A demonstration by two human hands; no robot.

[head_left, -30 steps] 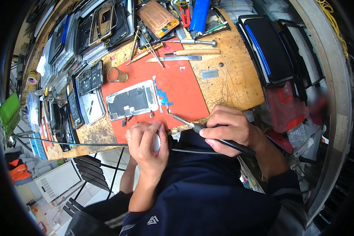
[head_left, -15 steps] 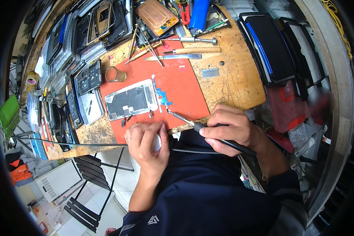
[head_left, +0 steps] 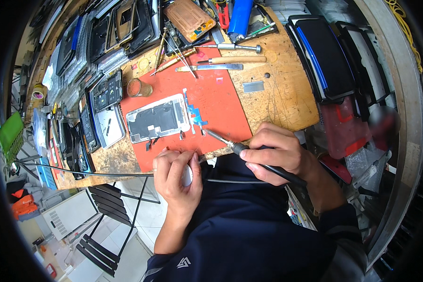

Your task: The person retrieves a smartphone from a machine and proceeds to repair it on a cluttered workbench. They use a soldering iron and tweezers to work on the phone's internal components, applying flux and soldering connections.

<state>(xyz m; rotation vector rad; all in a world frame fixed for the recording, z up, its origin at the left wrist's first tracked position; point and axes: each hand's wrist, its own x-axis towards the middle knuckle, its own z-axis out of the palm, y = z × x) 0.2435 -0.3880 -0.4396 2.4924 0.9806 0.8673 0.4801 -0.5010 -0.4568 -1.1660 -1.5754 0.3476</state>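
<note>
In my right hand [head_left: 277, 155] is a soldering iron [head_left: 234, 146] with a black handle and cable, gripped like a pen. Its metal tip points left, close to a blue-and-black flex cable [head_left: 197, 116]; whether they touch I cannot tell. That flex cable extends from the right end of a phone screen panel [head_left: 157, 121] with a white rim and dark back, lying on a red mat [head_left: 230, 108]. My left hand [head_left: 177, 175] is closed at the mat's near edge, around a small white rounded object [head_left: 187, 176] mostly hidden by the fingers.
A glass jar [head_left: 139, 88] stands behind the panel. Tweezers [head_left: 179, 57], screwdrivers and a wooden-handled blade [head_left: 232, 60] lie farther back. Opened phones [head_left: 107, 90] and stacked parts crowd the left; black trays [head_left: 318, 56] stand at right. A black cable [head_left: 113, 173] runs along the near edge.
The soldering iron's tip has shifted slightly away from me and to the right. My left hand keeps its closed grip in nearly the same place. The whole view has moved a little.
</note>
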